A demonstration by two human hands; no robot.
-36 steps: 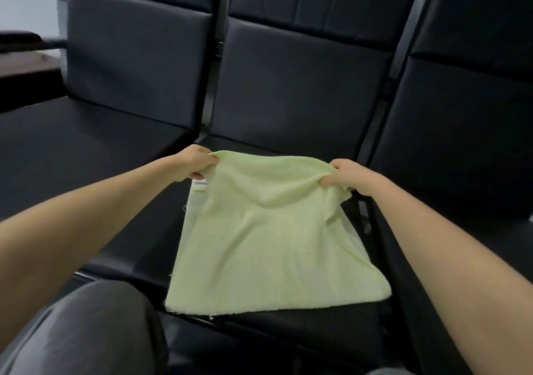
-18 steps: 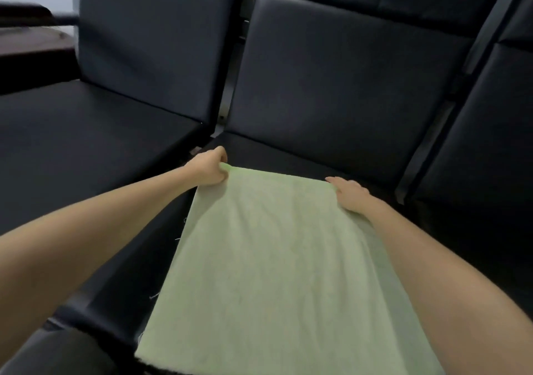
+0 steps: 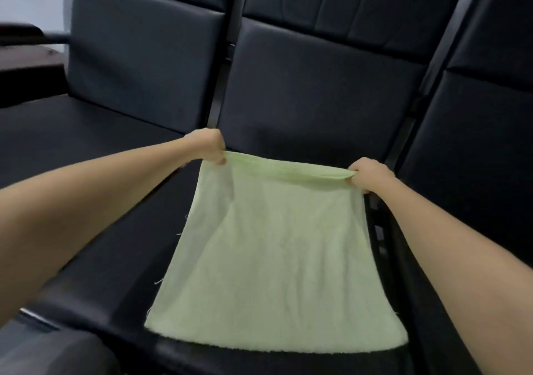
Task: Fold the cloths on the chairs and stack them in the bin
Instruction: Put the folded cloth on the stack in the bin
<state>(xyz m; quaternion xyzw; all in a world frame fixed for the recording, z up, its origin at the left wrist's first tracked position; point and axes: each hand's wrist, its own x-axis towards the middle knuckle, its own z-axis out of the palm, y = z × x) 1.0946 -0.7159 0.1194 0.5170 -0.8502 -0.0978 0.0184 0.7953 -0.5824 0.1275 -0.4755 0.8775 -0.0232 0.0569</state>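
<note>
As left hand (image 3: pixel 209 148) and right hand (image 3: pixel 369 174) pinch it, cloth (image 3: pixel 274 259) seemingly front-to-back.

My bare arms reach forward, nearly straight; my left hand (image 3: pixel 209 148) and right hand (image 3: pixel 367 174) each pinch a corner of the cloth (image 3: pixel 274 259).

Black padded chair seats (image 3: pixel 101 201) in a row.
A pale green cloth (image 3: pixel 274 273) lies on the middle seat, reaching its front edge.
</note>
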